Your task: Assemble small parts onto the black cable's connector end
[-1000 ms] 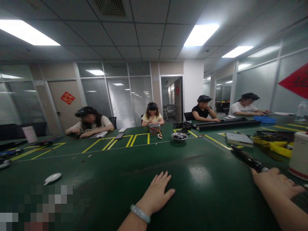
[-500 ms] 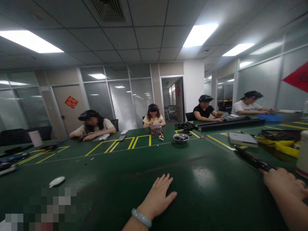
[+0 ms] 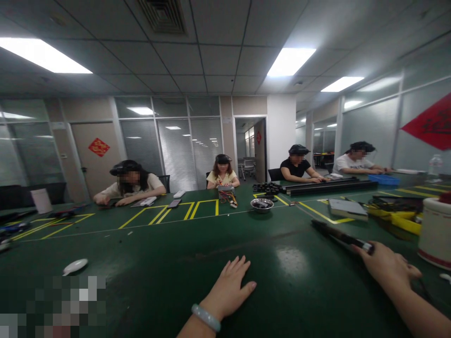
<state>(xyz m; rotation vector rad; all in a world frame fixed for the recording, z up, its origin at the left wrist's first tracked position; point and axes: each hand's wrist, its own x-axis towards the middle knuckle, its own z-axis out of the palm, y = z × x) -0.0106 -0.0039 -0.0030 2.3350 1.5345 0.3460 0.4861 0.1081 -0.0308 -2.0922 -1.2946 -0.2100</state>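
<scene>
My left hand (image 3: 229, 290), with a pale green bangle at the wrist, lies flat on the green table (image 3: 158, 277). Its fingers are stretched out and nothing is in it. At the right, my right hand (image 3: 385, 266) is closed round one end of a long black tool (image 3: 340, 235). The tool has a dark, slim far end and a glossy part with a silvery patch by my fingers; its exact kind is unclear. It points away from me and to the left, over the table. A thin dark line like a cord shows beneath my right wrist.
A white spoon-like piece (image 3: 75, 266) lies at the left. Farther off are a metal bowl (image 3: 261, 204), a grey-white box (image 3: 347, 209), yellow trays (image 3: 405, 222), long black bars (image 3: 331, 186) and a white canister (image 3: 435, 232). Several people sit across the table.
My right hand and the black tool have shifted left in view. The camera has turned slightly, so more of the canister shows. My left hand stays flat in nearly the same place.
</scene>
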